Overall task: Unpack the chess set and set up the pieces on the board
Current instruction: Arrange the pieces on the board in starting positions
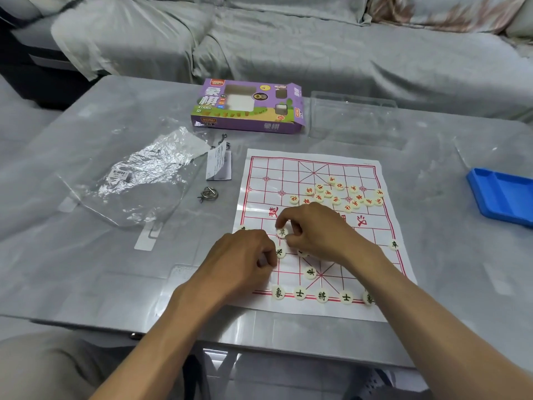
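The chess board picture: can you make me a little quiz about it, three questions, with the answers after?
1. True or false: the red-lettered pieces lie in a loose heap on the far half of the board.
2. What is the right hand pinching? A) a black-lettered piece B) the purple box C) the metal ring puzzle
3. Fill in: the blue tray sits at the table's ____ edge.

Key
1. True.
2. A: its fingers pinch the black-lettered piece; the purple box and metal ring puzzle lie untouched.
3. Right.
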Tool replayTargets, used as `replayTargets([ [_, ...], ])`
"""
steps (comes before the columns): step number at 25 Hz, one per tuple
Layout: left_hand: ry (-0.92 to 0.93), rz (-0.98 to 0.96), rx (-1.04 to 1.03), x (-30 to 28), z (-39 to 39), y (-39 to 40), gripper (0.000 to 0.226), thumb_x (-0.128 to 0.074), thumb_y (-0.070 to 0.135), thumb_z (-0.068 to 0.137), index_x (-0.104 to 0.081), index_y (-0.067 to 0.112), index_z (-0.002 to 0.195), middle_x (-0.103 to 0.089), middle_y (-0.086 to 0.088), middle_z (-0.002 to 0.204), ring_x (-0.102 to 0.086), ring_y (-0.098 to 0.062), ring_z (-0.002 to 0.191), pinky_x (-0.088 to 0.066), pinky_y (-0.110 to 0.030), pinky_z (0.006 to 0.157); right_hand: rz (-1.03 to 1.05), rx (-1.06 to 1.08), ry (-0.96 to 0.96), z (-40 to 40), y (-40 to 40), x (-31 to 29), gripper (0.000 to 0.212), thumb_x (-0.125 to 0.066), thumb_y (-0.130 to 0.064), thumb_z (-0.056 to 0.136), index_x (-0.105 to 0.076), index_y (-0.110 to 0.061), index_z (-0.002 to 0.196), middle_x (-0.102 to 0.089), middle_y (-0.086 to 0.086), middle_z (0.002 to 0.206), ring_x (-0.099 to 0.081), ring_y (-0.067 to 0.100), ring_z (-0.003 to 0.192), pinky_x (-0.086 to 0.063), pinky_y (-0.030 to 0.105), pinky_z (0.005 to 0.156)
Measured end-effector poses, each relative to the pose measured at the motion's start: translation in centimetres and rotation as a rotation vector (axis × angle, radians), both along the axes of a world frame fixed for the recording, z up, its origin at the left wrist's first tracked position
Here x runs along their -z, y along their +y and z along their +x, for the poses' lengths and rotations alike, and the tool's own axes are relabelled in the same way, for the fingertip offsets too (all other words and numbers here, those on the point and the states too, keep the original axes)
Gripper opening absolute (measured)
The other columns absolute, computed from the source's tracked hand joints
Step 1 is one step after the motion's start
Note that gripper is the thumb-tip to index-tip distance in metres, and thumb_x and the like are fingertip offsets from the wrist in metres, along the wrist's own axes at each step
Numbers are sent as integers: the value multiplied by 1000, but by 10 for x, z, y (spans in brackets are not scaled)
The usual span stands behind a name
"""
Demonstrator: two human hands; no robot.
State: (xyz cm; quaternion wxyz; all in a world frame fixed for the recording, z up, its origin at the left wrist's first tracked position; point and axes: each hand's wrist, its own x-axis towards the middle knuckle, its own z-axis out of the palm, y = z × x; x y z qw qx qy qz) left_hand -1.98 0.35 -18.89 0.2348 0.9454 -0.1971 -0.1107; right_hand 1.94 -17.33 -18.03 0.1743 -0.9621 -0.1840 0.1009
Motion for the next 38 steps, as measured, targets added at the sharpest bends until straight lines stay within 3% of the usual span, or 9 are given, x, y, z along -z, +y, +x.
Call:
replayTargets([
  [10,-17,11,-18,-1,-2,2,14,-61,22,79,-70,31,84,-64,16,84,-57,-6,81,-46,-25,71,85,2,71,-5,2,0,30,-64,-19,87,-62,-26,116,-43,-19,70,-42,2,65,-30,18,57],
  [14,61,-18,9,-9,-2,10,11,-66,26,78,-72,31,86,-69,15,85,-62,-3,80,-51,-26,74,190,206,20,-3,-27,-30,30,-64,-17,87,-61,-30,114,-53,-9,70,-47,5,62,-36,21,58],
  [19,51,26,12,-13,-5,9,19,-66,29,80,-71,35,98,-65,17,83,-61,-5,82,-49,-21,71,-14,423,-21,-40,-85,-38,21,-61,-23,90,-65,-29,110,-51,-13,65,-48,5,62,-35,22,58],
  [22,36,43,11,-17,-9,7,22,-65,30,82,-70,37,103,-58,18,79,-61,-6,81,-47,-19,69,-32,513,39,-65,-101,-34,22,-60,-25,92,-63,-28,114,-51,-14,70,-50,6,66,-36,22,61],
  [25,54,61,20,-20,-13,8,21,-67,30,81,-71,36,101,-67,15,86,-63,-4,82,-50,-21,74,-16,572,37,-76,-106,-33,22,-61,-24,91,-63,-28,113,-52,-11,70,-51,8,66,-36,23,60],
  [29,105,-75,-24,-14,-15,13,11,-73,30,78,-74,33,88,-71,16,82,-64,4,76,-54,-24,74,-30,553,10,-76,-96,-28,22,-60,-27,92,-63,-29,113,-53,-13,70,-51,7,67,-41,25,63],
  [32,93,-224,-150,-11,-13,17,8,-75,24,79,-74,32,79,-67,18,70,-63,6,67,-50,-20,63,-30,449,-4,-72,-72,-20,21,-57,-29,93,-61,-32,113,-51,-15,70,-49,5,66,-38,23,60],
  [35,9,-158,-183,-7,-10,25,8,-71,24,82,-73,31,84,-65,18,72,-61,1,68,-43,-16,59,-23,396,18,-68,-52,-12,23,-56,-30,92,-59,-33,115,-55,-14,79,-52,7,74,-43,24,65],
  [38,-43,-70,-165,-4,-8,27,12,-67,24,83,-72,29,92,-63,18,76,-60,-3,72,-47,-21,63,-78,392,39,-63,-44,-5,23,-58,-33,91,-58,-32,114,-57,-12,90,-51,9,81,-40,25,70],
])
